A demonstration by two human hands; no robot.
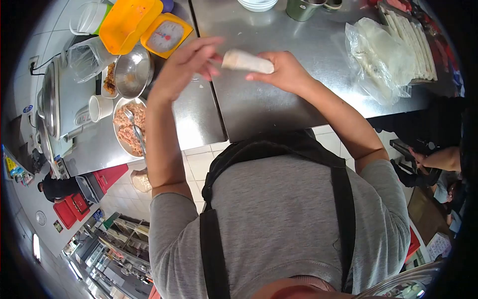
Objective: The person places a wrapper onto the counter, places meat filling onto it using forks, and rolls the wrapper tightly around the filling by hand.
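My right hand (283, 71) is closed round one end of a short, pale, wrapped roll (248, 62) and holds it above the steel table. The far end of the roll looks brownish and slightly blurred. To the left of that end, my left hand (191, 62) is held up with its fingers apart and slightly smeared by motion. It does not appear to grip anything. Below and left of it is a white bowl of minced meat mixture (130, 122) with a fork (134, 130) resting in it.
A yellow scale (167, 36), a yellow tub (128, 22), a metal bowl (133, 74) and a white cup (101, 108) stand at left. At right, pale round wrappers (373, 47) lie on plastic beside a tray of long white rolls (412, 42). A green container (301, 10) stands at the back.
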